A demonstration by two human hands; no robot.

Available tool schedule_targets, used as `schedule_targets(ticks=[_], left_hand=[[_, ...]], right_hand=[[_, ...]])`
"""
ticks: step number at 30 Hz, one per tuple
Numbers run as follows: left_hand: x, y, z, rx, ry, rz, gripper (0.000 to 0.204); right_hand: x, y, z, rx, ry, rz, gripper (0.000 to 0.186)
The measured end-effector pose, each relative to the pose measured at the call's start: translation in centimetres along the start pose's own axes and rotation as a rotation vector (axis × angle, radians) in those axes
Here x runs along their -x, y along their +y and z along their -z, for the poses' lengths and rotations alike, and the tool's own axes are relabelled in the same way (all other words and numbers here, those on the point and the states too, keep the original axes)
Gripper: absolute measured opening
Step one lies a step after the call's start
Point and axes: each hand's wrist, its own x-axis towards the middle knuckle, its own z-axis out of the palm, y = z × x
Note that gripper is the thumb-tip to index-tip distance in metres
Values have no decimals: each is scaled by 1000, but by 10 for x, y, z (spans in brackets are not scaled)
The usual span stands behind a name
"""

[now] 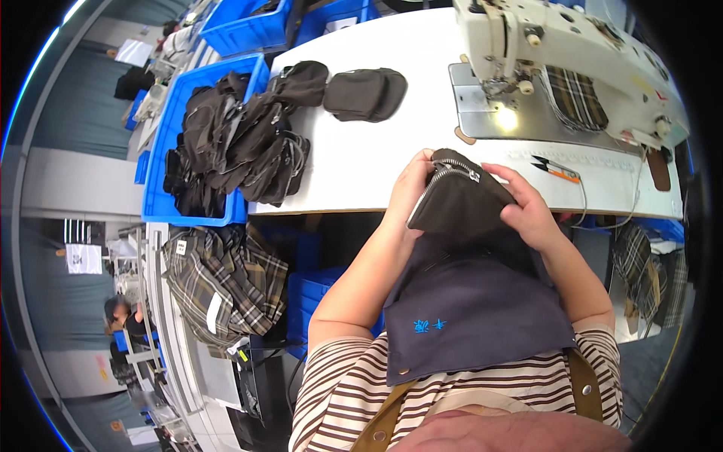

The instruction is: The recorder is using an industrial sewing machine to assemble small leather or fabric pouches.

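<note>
Between my hands, near the table's front edge, is a dark brown zippered pouch (463, 203) with a silver zipper curving along its upper edge. My left hand (410, 188) is closed on the pouch's left side, its fingertips partly hidden behind the fabric. My right hand (527, 209) grips the right side, thumb in front and fingers at the top edge. Farther back on the white table (384, 162) lies another dark brown pouch (366, 94). A white sewing machine (561, 45) stands at the back right, its lamp lit over the metal plate.
On the left, a blue bin (162, 158) overflows with dark pouches (233, 135). Plaid fabric (226, 279) hangs below it. Thread snips with an orange handle (561, 172) and a clear ruler (595, 157) lie right of my hands. A plaid piece (576, 98) rests beneath the machine arm.
</note>
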Motion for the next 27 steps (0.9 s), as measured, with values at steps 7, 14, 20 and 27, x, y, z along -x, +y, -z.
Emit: schedule_targets(ticks=[7,14,20,27], left_hand=[[12,-2,24,127,-284,-86,57],[-36,98,41,-640,38,-725,62],[-92,299,93,-1045,519,-834,66],[-131,263,126,-2572,812,105,41]], right_hand=[[-20,7,0,57,311,103,47],[-25,9,0,198,232,25,49],[-19,13,23,633,326,181,33],[17,8,79,1567,510,254,33]])
